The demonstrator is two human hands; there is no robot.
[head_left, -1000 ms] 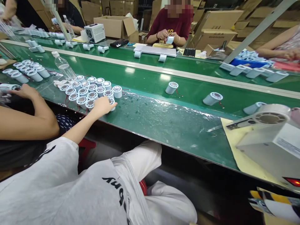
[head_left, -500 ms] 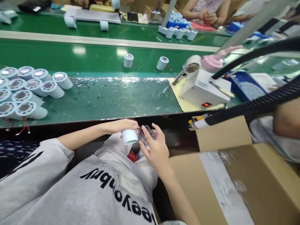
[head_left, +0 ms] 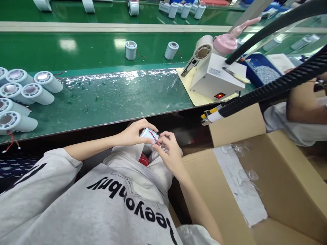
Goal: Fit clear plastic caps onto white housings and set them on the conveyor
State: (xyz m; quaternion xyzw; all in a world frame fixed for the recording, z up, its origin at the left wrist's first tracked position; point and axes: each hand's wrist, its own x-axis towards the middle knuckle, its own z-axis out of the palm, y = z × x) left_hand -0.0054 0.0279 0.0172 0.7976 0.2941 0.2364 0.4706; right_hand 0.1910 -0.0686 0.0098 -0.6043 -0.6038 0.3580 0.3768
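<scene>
My left hand [head_left: 134, 133] wraps round a light-blue cylinder [head_left: 150, 133] above my lap, with thumb and fingers on either side. Thin red and dark wires [head_left: 154, 137] run across the cylinder's near side. The fingers of my right hand [head_left: 168, 149] are closed at the right end of the cylinder, pinching around the wires. Part of that end is hidden behind the fingertips. More light-blue cylinders [head_left: 38, 93] of the same kind, with slotted ends and silver centres, lie grouped on the bench at the left.
Two cylinders [head_left: 131, 50] stand on the green belt [head_left: 89, 51]. A white box-shaped device [head_left: 217, 80] with a lit red switch sits on the bench [head_left: 109, 98]. Black hoses [head_left: 268, 97] cross at right, above an open cardboard box [head_left: 286, 190]. A co-worker's arm [head_left: 302, 102] is beyond.
The cylinder has been turned in my left hand, so its wires now face me. My right fingers, apart around clear plastic before, have closed in at its end. The view has tilted down.
</scene>
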